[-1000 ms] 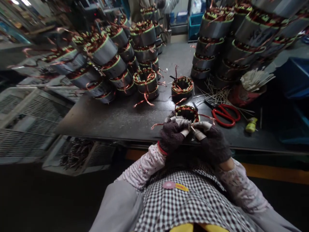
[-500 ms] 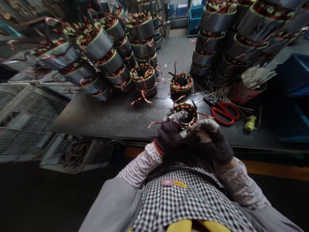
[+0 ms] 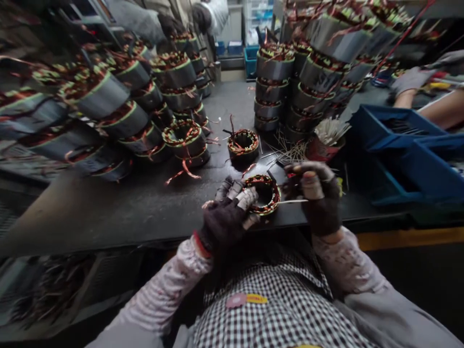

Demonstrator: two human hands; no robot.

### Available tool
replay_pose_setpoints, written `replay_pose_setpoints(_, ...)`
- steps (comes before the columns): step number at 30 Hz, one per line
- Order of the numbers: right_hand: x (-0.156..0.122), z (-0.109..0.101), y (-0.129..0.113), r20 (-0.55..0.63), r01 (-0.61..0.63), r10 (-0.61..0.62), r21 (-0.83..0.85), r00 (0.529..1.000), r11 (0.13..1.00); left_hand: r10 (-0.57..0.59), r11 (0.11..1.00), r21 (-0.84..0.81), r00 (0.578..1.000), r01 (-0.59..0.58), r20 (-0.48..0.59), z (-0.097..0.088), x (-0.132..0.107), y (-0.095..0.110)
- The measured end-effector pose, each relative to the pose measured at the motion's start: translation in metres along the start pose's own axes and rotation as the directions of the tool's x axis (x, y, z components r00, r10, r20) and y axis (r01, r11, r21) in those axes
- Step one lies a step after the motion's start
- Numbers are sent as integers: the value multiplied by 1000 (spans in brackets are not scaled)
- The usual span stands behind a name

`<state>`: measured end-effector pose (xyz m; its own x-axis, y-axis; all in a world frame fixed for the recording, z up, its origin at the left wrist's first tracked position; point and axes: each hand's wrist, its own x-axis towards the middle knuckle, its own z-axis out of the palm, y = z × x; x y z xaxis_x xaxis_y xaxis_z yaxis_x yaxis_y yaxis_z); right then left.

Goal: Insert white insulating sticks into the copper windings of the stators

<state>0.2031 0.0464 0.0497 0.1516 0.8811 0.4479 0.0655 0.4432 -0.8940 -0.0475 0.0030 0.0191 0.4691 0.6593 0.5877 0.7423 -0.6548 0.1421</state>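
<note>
A wound motor stator [image 3: 268, 209], a ring of copper coils with a dark bore, stands near the bench's front edge. My left hand [image 3: 226, 212], in a dark glove with pale worn fingertips, grips its left rim with fingers reaching over the opening. To the right of it, my right hand [image 3: 321, 198] is closed with thumb against fingers. A thin white tie [image 3: 293, 201] stretches from the stator's right rim to these fingers. Behind the right hand, little shows of the red-handled scissors [image 3: 290, 177]. Another wound stator [image 3: 243, 154] stands just beyond.
Stacked stators [image 3: 174, 75] line the left; more stacks [image 3: 273, 89] rise at the back right. Loose white ties [image 3: 286, 147] lie near a red cup [image 3: 322, 151] full of them. Blue bins [image 3: 395, 169] stand at right. Another person's gloved hand [image 3: 413, 79] is beyond them.
My right hand has moved right, away from the stator, with the white tie now stretched between them. My left hand stays on the stator. The view has shifted right.
</note>
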Motion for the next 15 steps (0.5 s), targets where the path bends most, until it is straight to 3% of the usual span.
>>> replay_pose_setpoints(3, 29, -55, 8, -265, 20, -58, -143, 963, 989, 202, 979, -40, 977, -200, 73, -5, 14, -18)
replay_pose_setpoints(5, 57, -81, 22, -383, -3, -150, -371, 911, 929, 229, 973, -38, 972, -227, 48, 0, 25, -15)
replay_pose_setpoints(7, 85, -95, 37, -392, -83, -179, -566, 902, 821, 224, 974, -40, 974, -223, 22, 9, 30, -5)
replay_pose_setpoints(10, 112, -102, 50, -364, -159, -118, -645, 924, 748, 194, 975, -122, 980, -187, 49, 23, 26, 5)
replay_pose_setpoints(13, 98, -105, 48, -387, -80, -217, -622, 896, 779, 98, 976, -198, 995, -91, 29, 31, 14, 8)
replay_pose_setpoints(15, 60, -102, 39, -320, 49, -326, -642, 890, 765, 17, 979, -202, 1000, -15, 10, 34, 9, 10)
